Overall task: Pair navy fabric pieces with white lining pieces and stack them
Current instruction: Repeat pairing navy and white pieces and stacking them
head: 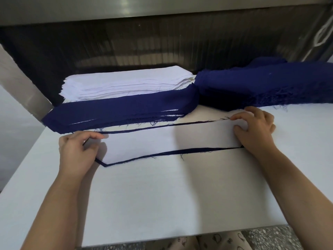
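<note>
We work at a wide white table (pixel 162 204) that fills most of the view, with a dark metal housing (pixel 126 44) rising behind its far edge. On the far right of the table lies a loose heap of navy fabric (pixel 266 83), rumpled and frayed along its near edge. To the left of it, at the back, stands a stack of white lining (pixel 126 82), many layers deep with its edges slightly fanned. Just in front of that stack sits the paired stack (pixel 117 112), navy on top with thin white edges showing between its layers; its right end touches the heap.

Nearer to us, flat on the table, a navy piece (pixel 162 153) lies under a white lining piece (pixel 162 139), so that only a thin dark border shows along the far and near edges and at the pointed left end. The border is wider on the near side.

Our left hand (pixel 75 152) grasps the left end of the white lining piece, thumb and curled forefinger pinching its edge. Our right hand (pixel 255 130) holds the right end, bent fingers and thumb closed on the upper corner, the palm over the end of both layers.

Below the table edge we see a strip of speckled floor (pixel 270 239)
</note>
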`<action>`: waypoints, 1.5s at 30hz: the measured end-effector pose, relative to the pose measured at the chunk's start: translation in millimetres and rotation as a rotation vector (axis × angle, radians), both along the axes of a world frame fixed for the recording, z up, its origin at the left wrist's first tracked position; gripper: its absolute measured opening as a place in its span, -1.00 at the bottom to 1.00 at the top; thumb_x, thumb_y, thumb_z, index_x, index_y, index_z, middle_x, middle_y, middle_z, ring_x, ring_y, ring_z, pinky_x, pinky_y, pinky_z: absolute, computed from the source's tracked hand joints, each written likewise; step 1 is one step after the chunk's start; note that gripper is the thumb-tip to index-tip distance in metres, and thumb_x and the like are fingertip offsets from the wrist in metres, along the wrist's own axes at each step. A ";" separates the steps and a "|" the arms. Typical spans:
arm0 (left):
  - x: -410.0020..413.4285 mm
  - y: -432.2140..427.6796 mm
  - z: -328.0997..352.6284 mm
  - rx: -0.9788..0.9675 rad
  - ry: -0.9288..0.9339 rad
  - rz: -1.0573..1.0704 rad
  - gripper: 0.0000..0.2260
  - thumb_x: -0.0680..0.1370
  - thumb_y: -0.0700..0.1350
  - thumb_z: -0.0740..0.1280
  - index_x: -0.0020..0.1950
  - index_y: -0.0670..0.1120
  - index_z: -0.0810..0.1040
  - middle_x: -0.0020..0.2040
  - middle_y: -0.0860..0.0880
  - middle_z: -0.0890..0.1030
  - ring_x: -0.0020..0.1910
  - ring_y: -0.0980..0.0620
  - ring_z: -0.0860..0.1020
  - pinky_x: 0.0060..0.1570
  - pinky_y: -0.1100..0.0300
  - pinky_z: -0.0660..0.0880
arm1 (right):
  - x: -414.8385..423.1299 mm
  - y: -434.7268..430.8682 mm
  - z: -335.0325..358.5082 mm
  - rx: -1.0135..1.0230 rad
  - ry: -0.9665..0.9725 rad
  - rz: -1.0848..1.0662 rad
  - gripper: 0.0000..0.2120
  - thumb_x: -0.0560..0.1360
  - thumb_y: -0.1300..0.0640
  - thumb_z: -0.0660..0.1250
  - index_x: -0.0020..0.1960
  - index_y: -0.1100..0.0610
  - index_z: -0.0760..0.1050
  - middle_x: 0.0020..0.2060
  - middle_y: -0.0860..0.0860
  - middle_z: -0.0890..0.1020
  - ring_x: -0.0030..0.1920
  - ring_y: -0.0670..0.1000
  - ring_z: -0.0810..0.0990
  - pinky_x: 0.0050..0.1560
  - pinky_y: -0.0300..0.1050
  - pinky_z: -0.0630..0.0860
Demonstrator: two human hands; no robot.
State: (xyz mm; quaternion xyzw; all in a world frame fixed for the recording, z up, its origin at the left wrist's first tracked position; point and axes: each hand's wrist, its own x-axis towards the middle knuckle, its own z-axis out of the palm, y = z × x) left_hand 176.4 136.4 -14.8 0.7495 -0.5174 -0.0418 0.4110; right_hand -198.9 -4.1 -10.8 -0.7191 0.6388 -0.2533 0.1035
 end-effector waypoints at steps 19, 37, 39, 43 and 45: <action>-107.9 -124.1 32.5 0.009 -0.190 -0.066 -0.82 0.53 -0.20 0.30 -0.02 0.05 0.62 0.01 0.15 0.55 0.20 -0.04 0.29 -0.06 0.22 0.00 | 42.4 -62.5 54.0 -0.194 0.107 0.099 -0.60 0.56 0.09 0.23 0.38 0.12 0.35 0.35 0.08 0.36 0.32 0.13 0.30 0.28 -0.03 0.21; -195.5 -185.6 41.4 0.045 -0.056 -0.244 -0.76 0.55 -0.16 0.26 0.14 0.11 0.55 -0.02 0.22 0.48 0.05 0.13 0.21 -0.10 0.23 0.02 | 24.5 -92.5 71.9 -0.055 -0.104 0.049 -0.86 0.53 0.12 0.31 -0.03 0.18 0.56 -0.09 0.05 0.56 -0.09 0.04 0.50 -0.15 -0.15 0.31; -200.2 -186.7 46.1 0.007 -0.017 -0.272 -0.70 0.54 -0.19 0.26 0.23 0.09 0.49 -0.01 0.20 0.51 0.05 0.12 0.23 -0.12 0.23 0.02 | 24.6 -91.9 67.7 -0.089 -0.189 0.030 -0.87 0.47 0.08 0.38 -0.15 0.13 0.48 -0.11 -0.02 0.53 -0.13 -0.04 0.45 -0.19 -0.22 0.30; -213.6 -186.6 55.0 -0.073 0.021 -0.348 -0.52 0.53 -0.25 0.25 0.41 0.09 0.34 -0.01 0.19 0.52 0.04 0.11 0.27 -0.04 0.23 0.02 | 24.0 -90.7 64.3 -0.125 -0.396 0.043 -0.78 0.47 -0.02 0.37 -0.17 0.15 0.53 -0.26 -0.01 0.57 -0.27 -0.07 0.49 -0.30 -0.29 0.35; -219.6 -187.8 61.6 -0.092 0.047 -0.408 -0.51 0.55 -0.23 0.24 0.45 0.10 0.29 -0.03 0.17 0.53 0.08 0.07 0.34 0.15 0.15 0.09 | 22.6 -90.4 65.2 -0.133 -0.461 0.047 -0.79 0.51 0.00 0.32 -0.16 0.13 0.55 -0.34 -0.05 0.55 -0.33 -0.15 0.46 -0.34 -0.39 0.33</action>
